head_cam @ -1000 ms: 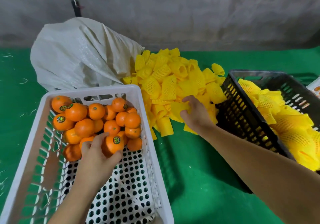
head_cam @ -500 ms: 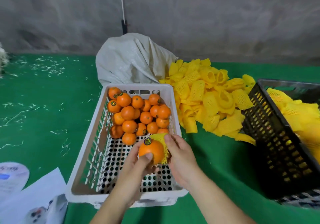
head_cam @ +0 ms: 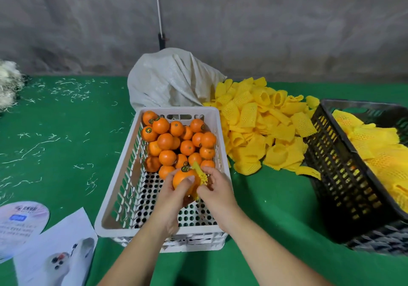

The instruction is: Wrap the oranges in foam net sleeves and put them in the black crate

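Yellow foam sleeve (head_cam: pixel 200 175) pinched in your right hand (head_cam: pixel 215 188); your left hand (head_cam: pixel 174 195) grips an orange (head_cam: pixel 184 180) over the white crate (head_cam: pixel 154 226).

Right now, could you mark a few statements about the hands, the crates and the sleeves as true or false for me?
1. The left hand holds an orange above the white crate. True.
2. The right hand is empty. False: it pinches a yellow foam sleeve against the orange.
3. The black crate holds bare oranges. False: only yellow netted items show in it.
4. The loose sleeve pile lies between the two crates. True.
5. The white sack stands behind the white crate. True.
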Available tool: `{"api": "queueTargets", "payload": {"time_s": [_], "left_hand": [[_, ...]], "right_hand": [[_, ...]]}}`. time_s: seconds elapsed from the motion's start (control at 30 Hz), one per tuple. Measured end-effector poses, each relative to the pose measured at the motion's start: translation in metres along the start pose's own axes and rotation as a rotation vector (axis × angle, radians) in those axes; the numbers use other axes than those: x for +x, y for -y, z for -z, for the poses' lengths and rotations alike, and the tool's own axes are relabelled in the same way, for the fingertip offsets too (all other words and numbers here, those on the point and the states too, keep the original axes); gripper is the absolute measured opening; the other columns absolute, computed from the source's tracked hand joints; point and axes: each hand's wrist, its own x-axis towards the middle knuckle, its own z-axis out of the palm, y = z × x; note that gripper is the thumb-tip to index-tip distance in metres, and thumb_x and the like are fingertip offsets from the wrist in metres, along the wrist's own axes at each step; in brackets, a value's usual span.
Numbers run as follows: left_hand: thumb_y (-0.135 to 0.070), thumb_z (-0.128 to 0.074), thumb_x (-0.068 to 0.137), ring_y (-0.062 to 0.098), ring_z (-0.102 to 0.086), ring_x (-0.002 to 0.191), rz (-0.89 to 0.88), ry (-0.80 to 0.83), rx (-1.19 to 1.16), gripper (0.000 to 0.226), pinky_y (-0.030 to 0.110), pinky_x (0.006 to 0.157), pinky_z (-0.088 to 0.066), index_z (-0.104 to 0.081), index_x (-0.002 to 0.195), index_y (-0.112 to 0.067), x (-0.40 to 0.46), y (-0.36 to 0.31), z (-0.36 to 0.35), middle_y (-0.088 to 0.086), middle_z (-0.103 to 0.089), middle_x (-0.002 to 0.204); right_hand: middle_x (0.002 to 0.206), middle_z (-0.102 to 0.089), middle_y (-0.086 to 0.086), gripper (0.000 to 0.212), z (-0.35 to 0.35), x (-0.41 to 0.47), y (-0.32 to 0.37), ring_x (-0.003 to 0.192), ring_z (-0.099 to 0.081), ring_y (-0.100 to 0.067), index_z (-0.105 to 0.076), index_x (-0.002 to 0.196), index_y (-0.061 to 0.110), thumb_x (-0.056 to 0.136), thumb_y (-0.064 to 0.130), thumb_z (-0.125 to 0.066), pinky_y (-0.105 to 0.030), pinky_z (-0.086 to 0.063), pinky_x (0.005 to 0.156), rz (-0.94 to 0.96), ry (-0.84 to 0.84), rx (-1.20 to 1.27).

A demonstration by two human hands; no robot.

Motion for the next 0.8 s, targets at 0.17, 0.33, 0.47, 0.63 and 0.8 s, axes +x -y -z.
{"api": "queueTargets", "payload": {"time_s": [0.17, 0.33, 0.47, 0.63, 0.8], "left_hand": [[-0.064, -0.066, 0.094, 0.010, -0.076, 0.101, -0.019, 0.020, -0.002, 0.021, 0.025, 0.076, -0.060, -0.071, 0.108, -0.049, -0.001, -0.002, 0.000, -0.009, -0.078, 0.114], [-0.023, -0.060, 0.104, 0.013, -0.074, 0.100, -0.023, 0.009, 0.064, 0.022, 0.027, 0.079, -0.057, -0.071, 0.115, -0.039, 0.005, 0.004, 0.003, -0.001, -0.078, 0.114], [-0.035, -0.072, 0.095, 0.012, -0.068, 0.124, -0.005, 0.118, 0.014, 0.055, 0.037, 0.111, -0.047, -0.056, 0.148, -0.037, 0.003, 0.004, 0.003, -0.008, -0.074, 0.131], [-0.038, -0.078, 0.086, 0.015, -0.065, 0.130, 0.005, 0.210, -0.063, 0.071, 0.041, 0.120, -0.038, -0.051, 0.151, -0.032, 0.003, -0.001, 0.012, -0.001, -0.071, 0.138], [-0.054, -0.094, 0.068, 0.025, -0.062, 0.135, 0.003, 0.231, -0.075, 0.094, 0.044, 0.117, -0.041, -0.058, 0.148, -0.019, -0.002, -0.006, 0.014, 0.009, -0.070, 0.139]], "right_hand": [[0.115, -0.074, 0.011, 0.049, 0.000, 0.000, 0.000, 0.105, -0.069, -0.012, -0.071, 0.123, 0.043, 0.088, 0.013, -0.057, -0.031, -0.059, 0.091, 0.089, 0.043, -0.030], [0.124, -0.052, 0.016, 0.052, 0.001, 0.002, -0.003, 0.115, -0.052, 0.014, -0.072, 0.109, 0.057, 0.101, 0.009, -0.054, -0.015, -0.048, 0.102, 0.150, -0.037, -0.047], [0.130, -0.053, 0.012, 0.038, 0.002, 0.003, -0.007, 0.123, -0.054, 0.004, -0.072, 0.121, 0.046, 0.104, 0.016, -0.056, -0.024, -0.049, 0.108, 0.176, -0.053, -0.059], [0.132, -0.065, 0.008, 0.032, 0.002, 0.003, -0.006, 0.124, -0.061, -0.006, -0.074, 0.124, 0.036, 0.102, 0.017, -0.059, -0.033, -0.054, 0.105, 0.228, -0.033, 0.017], [0.113, -0.075, 0.007, 0.030, 0.003, -0.001, -0.002, 0.108, -0.070, -0.015, -0.079, 0.109, 0.038, 0.095, 0.024, -0.057, -0.033, -0.061, 0.087, 0.188, -0.057, 0.097]]}}
